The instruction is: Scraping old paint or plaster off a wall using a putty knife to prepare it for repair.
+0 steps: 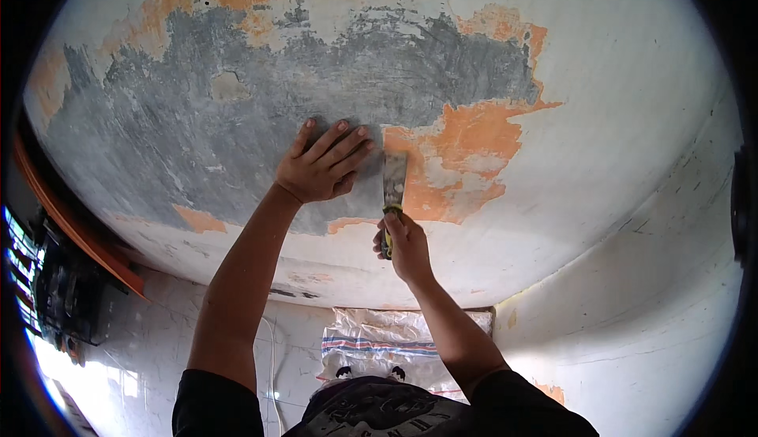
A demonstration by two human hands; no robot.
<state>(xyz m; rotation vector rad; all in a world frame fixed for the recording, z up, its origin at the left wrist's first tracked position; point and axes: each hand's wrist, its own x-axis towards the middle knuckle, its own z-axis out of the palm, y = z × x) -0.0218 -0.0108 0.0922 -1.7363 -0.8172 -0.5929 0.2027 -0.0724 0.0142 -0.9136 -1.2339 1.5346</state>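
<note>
My right hand grips the black and yellow handle of a putty knife. Its broad metal blade points up and lies at the left side of an orange paint patch. Just left of the blade, my left hand rests with spread fingers on the grey bare area of the wall. White paint with ragged edges surrounds the grey and orange areas. A small pale patch shows in the grey, up and left of my left hand.
A woven plastic sack lies on the glossy tiled floor at the foot of the wall. A white cable runs across the tiles. An orange-brown frame edge borders the left side. Another wall meets this one at the right.
</note>
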